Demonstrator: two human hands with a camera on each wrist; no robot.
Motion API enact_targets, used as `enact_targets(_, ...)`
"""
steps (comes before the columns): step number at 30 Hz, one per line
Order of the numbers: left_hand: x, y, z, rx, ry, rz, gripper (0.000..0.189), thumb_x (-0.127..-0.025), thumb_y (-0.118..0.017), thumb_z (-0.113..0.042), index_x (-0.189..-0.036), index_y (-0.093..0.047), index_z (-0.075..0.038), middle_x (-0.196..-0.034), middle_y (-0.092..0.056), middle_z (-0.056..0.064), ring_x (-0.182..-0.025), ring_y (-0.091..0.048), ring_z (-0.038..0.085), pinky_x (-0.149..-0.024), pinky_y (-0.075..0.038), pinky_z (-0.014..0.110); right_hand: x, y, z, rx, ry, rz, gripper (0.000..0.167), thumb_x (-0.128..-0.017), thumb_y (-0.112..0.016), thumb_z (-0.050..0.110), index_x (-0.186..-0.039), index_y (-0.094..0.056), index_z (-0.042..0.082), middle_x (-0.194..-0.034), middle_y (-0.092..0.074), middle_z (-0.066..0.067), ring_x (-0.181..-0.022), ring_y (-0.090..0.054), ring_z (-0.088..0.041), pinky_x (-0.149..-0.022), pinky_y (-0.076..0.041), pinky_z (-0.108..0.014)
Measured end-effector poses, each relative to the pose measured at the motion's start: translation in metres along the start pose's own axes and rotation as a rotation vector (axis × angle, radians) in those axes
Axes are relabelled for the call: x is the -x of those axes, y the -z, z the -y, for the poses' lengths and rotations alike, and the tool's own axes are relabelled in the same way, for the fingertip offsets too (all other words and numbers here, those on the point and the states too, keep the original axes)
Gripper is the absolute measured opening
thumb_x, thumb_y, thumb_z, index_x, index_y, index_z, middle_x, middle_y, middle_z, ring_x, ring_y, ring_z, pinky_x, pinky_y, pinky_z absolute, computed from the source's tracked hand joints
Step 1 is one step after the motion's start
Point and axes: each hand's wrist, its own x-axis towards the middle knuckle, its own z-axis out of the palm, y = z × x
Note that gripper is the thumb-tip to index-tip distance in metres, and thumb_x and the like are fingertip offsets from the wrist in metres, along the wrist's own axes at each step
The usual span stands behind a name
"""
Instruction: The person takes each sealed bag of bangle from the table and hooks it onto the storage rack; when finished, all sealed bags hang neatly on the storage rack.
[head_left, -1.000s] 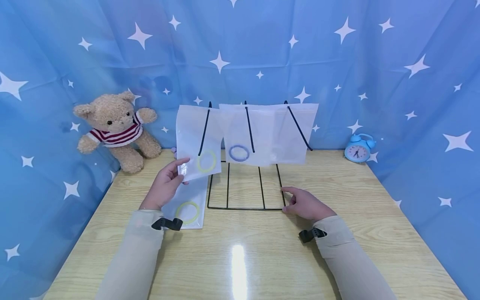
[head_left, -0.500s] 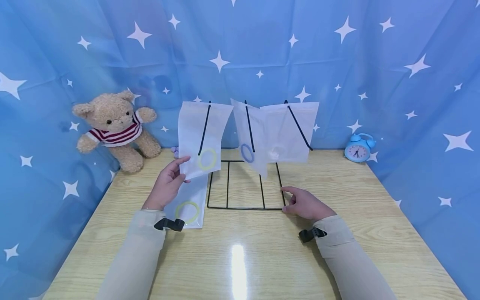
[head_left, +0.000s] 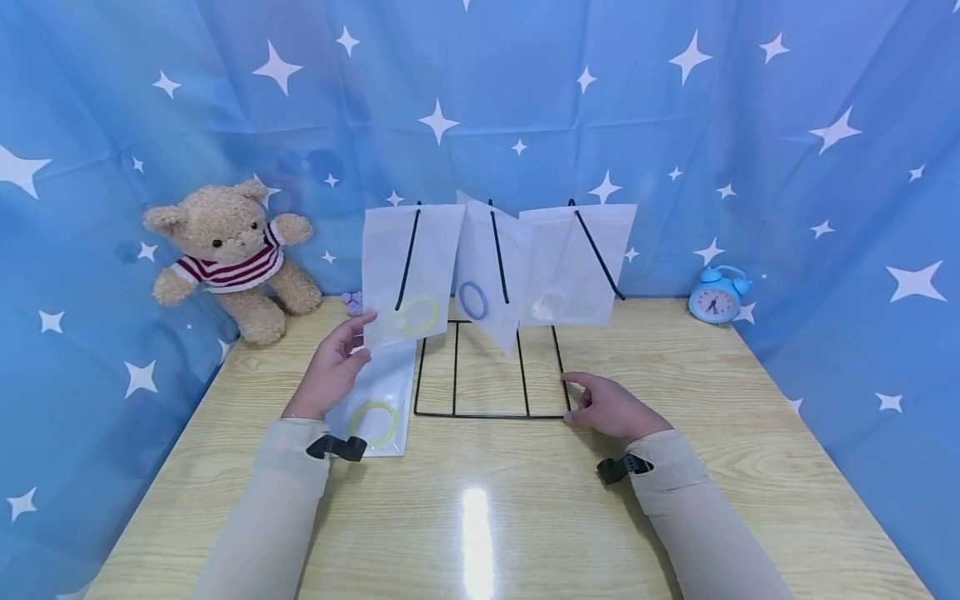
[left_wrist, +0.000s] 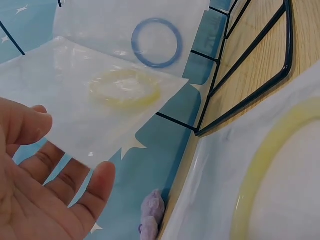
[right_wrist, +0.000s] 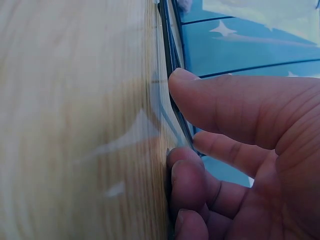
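A black wire display rack (head_left: 487,416) stands on the table, with a clear bag hanging on each of its three prongs. Beside the left bag (head_left: 384,258) is my left hand (head_left: 326,379), its thumb and fingers spread apart at the bag's lower corner. That bag holds a yellow ring (left_wrist: 122,103). The middle bag (head_left: 474,242), turned at an angle, contains a blue ring (left_wrist: 178,45). In the right bag (head_left: 558,271) is something pale. My right hand (head_left: 611,408) pinches the rack's front right corner, thumb on the wire (right_wrist: 172,80) in the right wrist view.
Another bag (head_left: 396,375) with a yellow ring lies flat on the table, left of the rack base. A teddy bear (head_left: 225,242) sits at the back left, near a small purple object (head_left: 351,302). A blue alarm clock (head_left: 715,304) stands at the back right.
My left hand has let go of the left bag, whose lower edge has swung up and right. The middle bag has turned on its prong. My right hand stays at the rack corner.
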Motion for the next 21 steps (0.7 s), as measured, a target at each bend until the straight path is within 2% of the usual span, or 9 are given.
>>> enact_targets(2, -0.0005, -0.0002, 0.0011, -0.013, 0.009, 0.001, 0.058, -0.105, -0.048, 0.006, -0.161, -0.044, -0.011, -0.168, -0.037, 0.007, -0.141, -0.046, 0.035, -0.102, -0.048, 0.019, 0.0001, 0.0001, 0.0001, -0.002, 0.000, 0.003, 0.078, -0.095, -0.080, 0.023, -0.162, -0.042, 0.012, -0.085, -0.060, -0.007, -0.070, -0.052, -0.022, -0.061, -0.044, -0.036)
enact_targets(6, -0.0012, -0.0007, 0.0025, -0.025, 0.024, 0.001, 0.057, -0.106, -0.048, 0.004, -0.160, -0.044, -0.012, -0.169, -0.037, 0.004, -0.144, -0.045, 0.035, -0.114, -0.044, 0.038, 0.0006, 0.0007, 0.0005, -0.005, 0.000, 0.005, 0.078, -0.095, -0.079, 0.022, -0.162, -0.041, 0.011, -0.084, -0.060, -0.007, -0.069, -0.051, -0.022, -0.061, -0.043, -0.036)
enact_targets(9, -0.0007, -0.0010, 0.0013, -0.024, 0.026, 0.001, 0.057, -0.107, -0.048, 0.004, -0.161, -0.044, -0.012, -0.169, -0.037, 0.006, -0.144, -0.044, 0.036, -0.117, -0.041, 0.048, 0.0006, 0.0013, 0.0011, -0.008, 0.002, 0.005, 0.077, -0.095, -0.079, 0.021, -0.162, -0.041, 0.010, -0.083, -0.059, -0.006, -0.069, -0.050, -0.022, -0.061, -0.043, -0.036)
enact_targets(16, -0.0004, 0.0003, 0.0009, -0.037, 0.013, -0.011, 0.057, -0.106, -0.049, 0.004, -0.161, -0.043, -0.009, -0.161, -0.045, 0.016, -0.145, -0.045, 0.037, -0.116, -0.040, 0.046, 0.0010, 0.0012, 0.0012, -0.013, 0.001, 0.004, 0.077, -0.096, -0.079, 0.021, -0.162, -0.041, 0.010, -0.082, -0.059, -0.006, -0.068, -0.050, -0.022, -0.060, -0.043, -0.036)
enact_targets(21, -0.0003, 0.0022, 0.0013, -0.040, 0.002, -0.010, 0.057, -0.106, -0.049, 0.005, -0.161, -0.042, -0.007, -0.162, -0.045, 0.016, -0.149, -0.043, 0.038, -0.117, -0.037, 0.051, 0.0015, 0.0004, 0.0011, -0.006, 0.002, -0.003, 0.077, -0.095, -0.079, 0.021, -0.162, -0.042, 0.011, -0.082, -0.059, -0.007, -0.069, -0.050, -0.022, -0.060, -0.043, -0.036)
